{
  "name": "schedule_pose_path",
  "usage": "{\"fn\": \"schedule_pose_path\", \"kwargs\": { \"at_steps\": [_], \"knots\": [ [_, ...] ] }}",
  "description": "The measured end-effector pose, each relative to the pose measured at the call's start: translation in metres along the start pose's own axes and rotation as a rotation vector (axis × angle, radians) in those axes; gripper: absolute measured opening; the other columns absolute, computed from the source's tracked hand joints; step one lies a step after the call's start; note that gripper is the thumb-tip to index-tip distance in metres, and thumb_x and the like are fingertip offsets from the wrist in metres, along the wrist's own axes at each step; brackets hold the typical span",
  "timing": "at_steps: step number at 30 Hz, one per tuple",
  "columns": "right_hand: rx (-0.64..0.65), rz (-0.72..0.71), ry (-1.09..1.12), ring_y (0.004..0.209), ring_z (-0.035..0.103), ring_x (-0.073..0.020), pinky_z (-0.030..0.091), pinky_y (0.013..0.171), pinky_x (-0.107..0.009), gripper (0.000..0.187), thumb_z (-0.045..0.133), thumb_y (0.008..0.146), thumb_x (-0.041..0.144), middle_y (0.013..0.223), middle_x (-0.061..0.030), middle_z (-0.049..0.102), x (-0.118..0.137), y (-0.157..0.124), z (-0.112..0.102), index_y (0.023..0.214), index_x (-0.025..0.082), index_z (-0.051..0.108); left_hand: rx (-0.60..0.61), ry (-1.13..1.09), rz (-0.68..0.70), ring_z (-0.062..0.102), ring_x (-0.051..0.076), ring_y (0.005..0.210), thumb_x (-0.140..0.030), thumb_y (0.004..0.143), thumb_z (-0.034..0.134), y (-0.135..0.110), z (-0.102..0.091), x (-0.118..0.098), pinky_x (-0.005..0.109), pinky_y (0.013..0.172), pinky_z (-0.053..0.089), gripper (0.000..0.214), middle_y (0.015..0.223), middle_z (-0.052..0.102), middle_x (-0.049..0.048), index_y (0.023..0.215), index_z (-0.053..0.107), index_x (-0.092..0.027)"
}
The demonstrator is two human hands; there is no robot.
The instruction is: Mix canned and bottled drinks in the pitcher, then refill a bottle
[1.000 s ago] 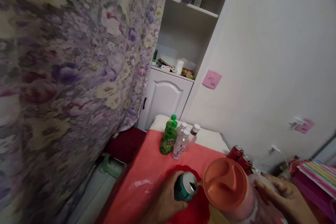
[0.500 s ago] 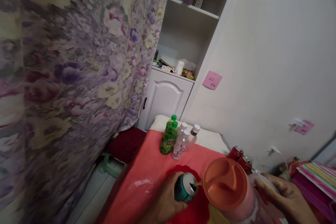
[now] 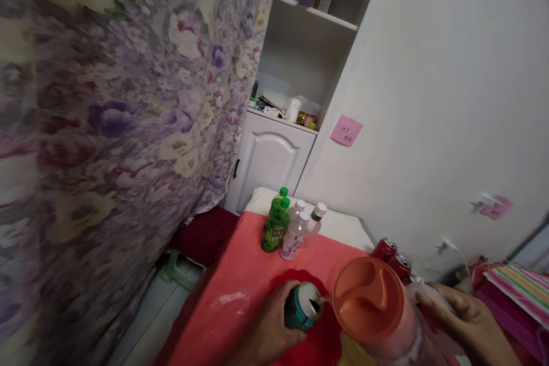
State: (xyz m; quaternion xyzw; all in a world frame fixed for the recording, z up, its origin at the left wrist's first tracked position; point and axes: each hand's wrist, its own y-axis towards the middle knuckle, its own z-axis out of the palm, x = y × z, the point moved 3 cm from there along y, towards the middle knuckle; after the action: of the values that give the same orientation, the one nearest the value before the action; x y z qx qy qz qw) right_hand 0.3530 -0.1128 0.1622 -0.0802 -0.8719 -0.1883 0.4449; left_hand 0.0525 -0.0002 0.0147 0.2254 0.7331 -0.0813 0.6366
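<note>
My left hand [image 3: 266, 329] is wrapped round a teal drink can [image 3: 302, 305] with an opened silver top, held just above the red tablecloth [image 3: 244, 280]. The can's mouth sits right beside the lid of an orange-lidded pitcher [image 3: 369, 300]. My right hand [image 3: 465, 314] is closed on the pitcher's far side, where its handle is hidden. Two red cans [image 3: 392, 257] stand behind the pitcher.
Two green bottles [image 3: 275, 223] and several clear bottles [image 3: 300, 229] stand at the table's far end. A flowered curtain [image 3: 107, 126] hangs at the left. A white cabinet [image 3: 268, 157] with shelves is behind. Pink notes [image 3: 346, 130] stick on the wall. Striped cloth [image 3: 521, 286] lies right.
</note>
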Motion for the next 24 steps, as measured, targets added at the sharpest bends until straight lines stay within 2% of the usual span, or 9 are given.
{"fn": "schedule_pose_path", "kwargs": {
  "at_steps": [3, 10, 16, 24],
  "knots": [
    [-0.083, 0.000, 0.037, 0.067, 0.064, -0.0224, 0.053, 0.061, -0.026, 0.039, 0.077, 0.072, 0.062, 0.068, -0.0012, 0.072, 0.008, -0.005, 0.004, 0.068, 0.023, 0.078, -0.003, 0.002, 0.000, 0.067, 0.031, 0.113, -0.005, 0.055, 0.077, -0.001, 0.000, -0.001, 0.040, 0.099, 0.052, 0.070, 0.122, 0.075, 0.0083, 0.122, 0.064, -0.019],
    [-0.100, 0.007, 0.113, 0.061, 0.062, -0.0187, 0.053, 0.060, -0.023, 0.036, 0.082, 0.069, 0.058, 0.064, 0.0012, 0.072, 0.014, -0.008, 0.009, 0.065, 0.023, 0.077, 0.005, -0.001, -0.018, 0.065, 0.032, 0.117, -0.004, 0.054, 0.078, 0.001, 0.000, -0.001, 0.041, 0.103, 0.050, 0.074, 0.126, 0.074, 0.0093, 0.125, 0.062, -0.018],
    [-0.045, 0.029, 0.066, 0.066, 0.064, -0.0213, 0.054, 0.060, -0.024, 0.038, 0.079, 0.070, 0.060, 0.065, -0.0002, 0.072, 0.009, -0.004, 0.004, 0.063, 0.023, 0.077, -0.004, 0.000, -0.024, 0.065, 0.032, 0.119, -0.005, 0.054, 0.077, 0.002, 0.000, -0.001, 0.040, 0.104, 0.050, 0.073, 0.126, 0.074, 0.0085, 0.124, 0.062, -0.020],
    [-0.077, 0.021, 0.042, 0.067, 0.065, -0.0240, 0.056, 0.064, -0.029, 0.036, 0.076, 0.072, 0.058, 0.067, -0.0014, 0.073, 0.027, -0.010, 0.009, 0.066, 0.022, 0.076, -0.014, -0.001, -0.004, 0.066, 0.033, 0.117, -0.007, 0.055, 0.079, 0.000, -0.001, 0.002, 0.041, 0.103, 0.050, 0.072, 0.124, 0.075, 0.0063, 0.123, 0.063, -0.022]
  ]
}}
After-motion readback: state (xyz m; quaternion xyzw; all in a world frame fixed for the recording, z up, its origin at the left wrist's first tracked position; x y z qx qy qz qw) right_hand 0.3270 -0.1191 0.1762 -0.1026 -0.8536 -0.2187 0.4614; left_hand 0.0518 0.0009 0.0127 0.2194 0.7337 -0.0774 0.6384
